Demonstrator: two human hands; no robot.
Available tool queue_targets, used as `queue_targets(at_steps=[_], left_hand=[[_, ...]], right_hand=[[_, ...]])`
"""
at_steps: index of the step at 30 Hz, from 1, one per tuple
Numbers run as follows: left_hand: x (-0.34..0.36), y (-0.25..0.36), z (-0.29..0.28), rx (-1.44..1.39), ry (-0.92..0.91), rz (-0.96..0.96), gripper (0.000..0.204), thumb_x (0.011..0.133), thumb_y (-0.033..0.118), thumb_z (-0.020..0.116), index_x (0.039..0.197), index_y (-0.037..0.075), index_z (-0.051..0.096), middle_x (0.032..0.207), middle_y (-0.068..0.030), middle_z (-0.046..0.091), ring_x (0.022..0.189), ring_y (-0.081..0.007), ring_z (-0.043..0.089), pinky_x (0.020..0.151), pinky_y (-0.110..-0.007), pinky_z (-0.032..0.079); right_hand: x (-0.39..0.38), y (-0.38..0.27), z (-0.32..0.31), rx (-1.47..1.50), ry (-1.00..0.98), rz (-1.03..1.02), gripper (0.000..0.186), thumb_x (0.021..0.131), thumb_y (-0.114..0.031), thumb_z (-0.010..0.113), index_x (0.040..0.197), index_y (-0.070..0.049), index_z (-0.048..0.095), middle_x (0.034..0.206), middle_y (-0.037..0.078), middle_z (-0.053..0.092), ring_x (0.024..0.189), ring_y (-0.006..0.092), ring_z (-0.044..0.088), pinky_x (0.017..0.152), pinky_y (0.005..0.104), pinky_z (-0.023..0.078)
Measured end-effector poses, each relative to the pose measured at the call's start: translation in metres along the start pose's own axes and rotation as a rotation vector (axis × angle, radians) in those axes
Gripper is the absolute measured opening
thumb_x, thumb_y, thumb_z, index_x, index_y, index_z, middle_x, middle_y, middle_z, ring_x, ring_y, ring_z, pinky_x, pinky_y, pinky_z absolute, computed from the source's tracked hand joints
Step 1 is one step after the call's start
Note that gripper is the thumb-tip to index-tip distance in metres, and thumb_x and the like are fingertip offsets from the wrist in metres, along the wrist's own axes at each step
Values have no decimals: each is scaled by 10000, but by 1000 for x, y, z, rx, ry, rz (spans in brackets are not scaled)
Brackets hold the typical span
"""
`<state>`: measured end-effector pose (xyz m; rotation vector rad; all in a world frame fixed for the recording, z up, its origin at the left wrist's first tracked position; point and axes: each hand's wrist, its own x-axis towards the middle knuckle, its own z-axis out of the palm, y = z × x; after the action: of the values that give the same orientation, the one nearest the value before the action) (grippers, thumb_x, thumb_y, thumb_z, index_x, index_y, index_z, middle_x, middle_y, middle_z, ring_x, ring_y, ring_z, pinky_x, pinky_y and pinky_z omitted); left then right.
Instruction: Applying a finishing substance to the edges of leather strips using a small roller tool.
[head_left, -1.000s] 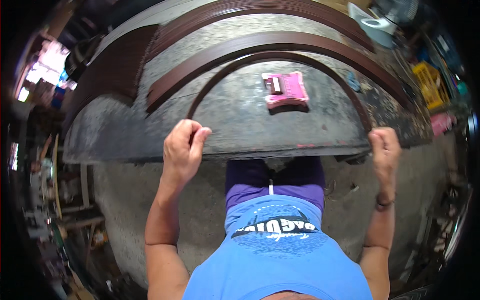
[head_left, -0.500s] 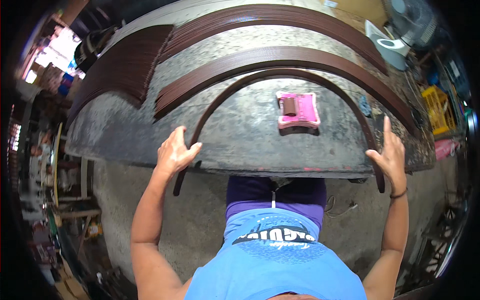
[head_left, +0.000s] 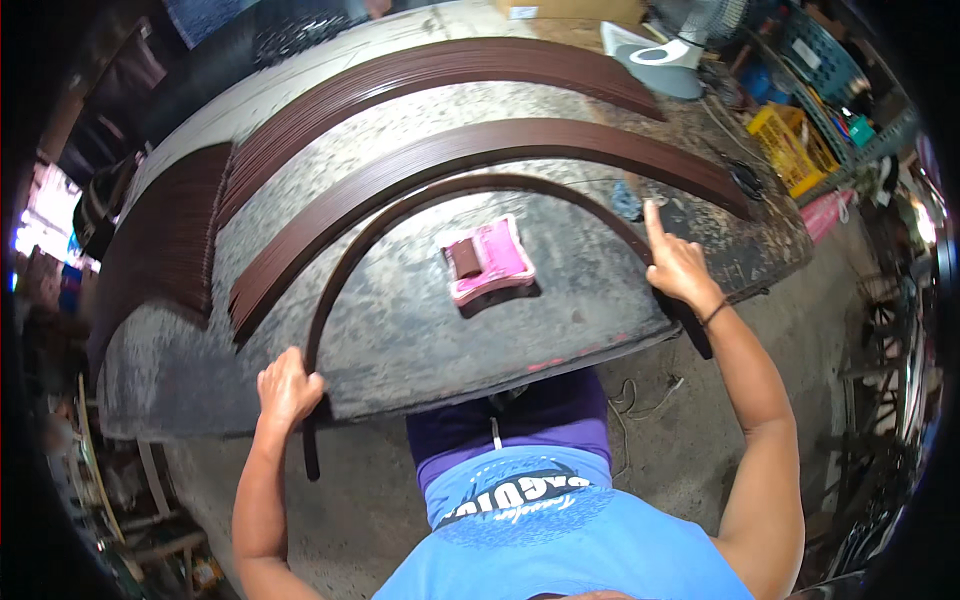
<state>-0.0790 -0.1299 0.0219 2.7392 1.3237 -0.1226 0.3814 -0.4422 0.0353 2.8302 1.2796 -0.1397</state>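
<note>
A single dark brown belt strap (head_left: 480,183) lies bent in an arch on the worn grey table (head_left: 400,300), both ends hanging past the near edge. My left hand (head_left: 288,388) is closed on its left side by the edge, the thumb against the strap. On the right side, my right hand (head_left: 682,268) pinches the strap between thumb and curled fingers, the index finger stretched forward. Inside the arch sits a pink tray-like thing (head_left: 505,250) with a pale rim and a brown block (head_left: 464,260) on it. Just beyond the arch curves a stack of similar brown straps (head_left: 480,140).
Farther back lies another stack of straps (head_left: 440,65), with a fanned pile (head_left: 165,240) at the left. A blue scrap of cloth (head_left: 626,200) is near my right hand. A fan (head_left: 665,65) stands at the back right, with a yellow crate (head_left: 795,150) beyond the table.
Both hands have gone from open beside the strap to closed on its two sides. The view has turned, so the table appears tilted and shifted left.
</note>
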Motion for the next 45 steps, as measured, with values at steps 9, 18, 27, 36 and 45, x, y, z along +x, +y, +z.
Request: queue_targets(at_steps=[9, 18, 27, 36, 45], left_hand=[[85, -93, -86, 135, 147, 136, 160, 661, 97, 568, 803, 27, 590, 846, -199, 639, 830, -390, 602, 738, -477, 476], [193, -90, -207, 99, -324, 3, 259, 614, 110, 726, 825, -14, 641, 712, -133, 641, 685, -224, 611, 629, -377, 473], [244, -55, -224, 151, -455, -110, 287, 629, 113, 740, 903, 41, 692, 811, -86, 682, 811, -211, 624, 756, -367, 475], [296, -58, -203, 139, -508, -143, 290, 618, 108, 757, 896, 50, 695, 819, -76, 685, 824, -216, 623, 776, -379, 470], [320, -94, -121, -32, -37, -3, 230, 651, 102, 727, 845, 8, 647, 737, -136, 651, 739, -235, 635, 650, -376, 486]], right_hand=[[67, 62, -57, -172, 337, -257, 897, 678, 42, 539, 1475, -173, 187, 707, 160, 635, 676, 312, 641, 610, 434, 474], [138, 99, -135, -129, 294, -348, 984, 623, 81, 504, 1479, -247, 147, 740, 258, 595, 764, 411, 600, 700, 516, 413], [215, 113, -126, -141, 193, -246, 1052, 606, 139, 509, 1469, -313, 114, 690, 232, 544, 741, 442, 570, 558, 448, 310], [258, 86, -112, -169, 122, -191, 1015, 623, 111, 530, 1473, -278, 135, 738, 247, 586, 773, 444, 576, 649, 527, 403], [295, 81, -54, -63, 370, -292, 962, 684, 84, 557, 1482, -250, 135, 838, 221, 638, 847, 393, 611, 722, 493, 456]])
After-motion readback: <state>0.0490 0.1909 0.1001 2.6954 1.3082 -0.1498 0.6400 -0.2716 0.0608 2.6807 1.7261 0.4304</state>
